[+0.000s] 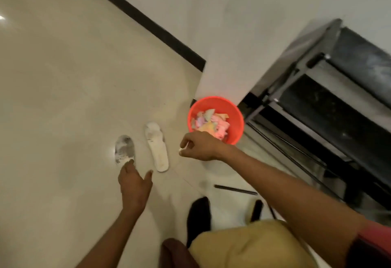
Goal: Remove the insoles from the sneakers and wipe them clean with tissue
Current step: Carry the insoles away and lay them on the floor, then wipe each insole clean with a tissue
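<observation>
Two white insoles lie side by side on the pale floor. The left insole (pixel 124 148) has dark grey smudges over its front part; the right insole (pixel 157 146) looks mostly white with faint marks. My left hand (pixel 134 185) reaches down with fingers spread, its fingertips touching the near end of the smudged insole. My right hand (pixel 201 146) hovers to the right of the insoles, in front of the bin, its fingers pinched on a small white bit that looks like tissue (pixel 181 149).
An orange bin (pixel 237 112) holding colourful scraps stands against a white wall corner. A dark metal shoe rack (pixel 330 107) fills the right side. A black shoe (pixel 198 218) and a thin dark stick (pixel 234 190) lie near my knees.
</observation>
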